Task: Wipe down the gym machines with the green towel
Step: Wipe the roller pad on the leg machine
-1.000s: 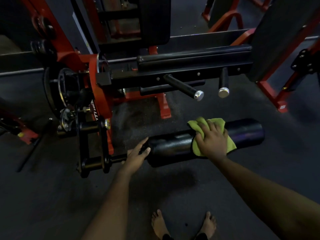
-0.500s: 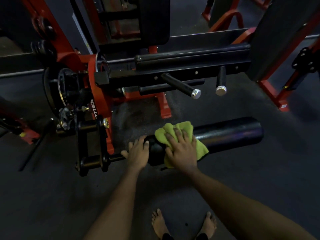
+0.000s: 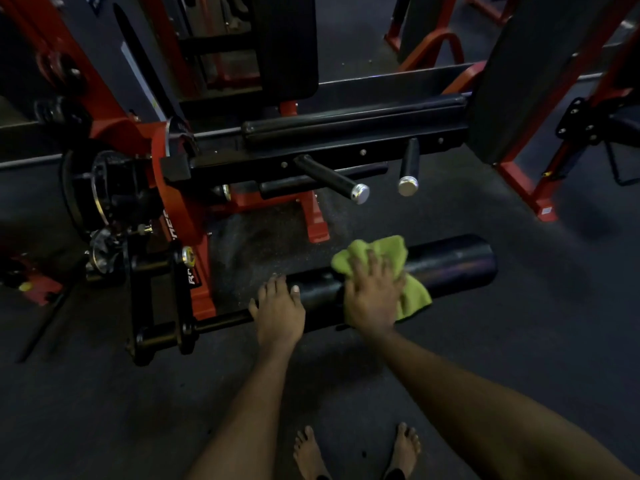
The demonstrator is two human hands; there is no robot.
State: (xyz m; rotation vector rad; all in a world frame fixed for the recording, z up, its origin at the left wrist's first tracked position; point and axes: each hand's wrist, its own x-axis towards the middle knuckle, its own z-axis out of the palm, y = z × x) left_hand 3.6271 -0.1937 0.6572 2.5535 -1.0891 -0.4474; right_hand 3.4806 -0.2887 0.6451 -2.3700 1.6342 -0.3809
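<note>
Both hands sit on the pad [image 3: 450,263], near each other but apart. My left hand [image 3: 278,308] lies over its inner end, fingers laid flat, steadying it. My right hand [image 3: 372,294] presses the towel [image 3: 384,249] down with spread fingers, gripping nothing. Half a second ago the towel was just beside my left hand; now it has slid back toward the middle, so I judge a return stroke is underway. Beyond stands the red frame [image 3: 183,216], well apart from the towel.

green towel [image 3: 414,296], black roller pad [image 3: 453,265], red frame [image 3: 180,223]
</note>
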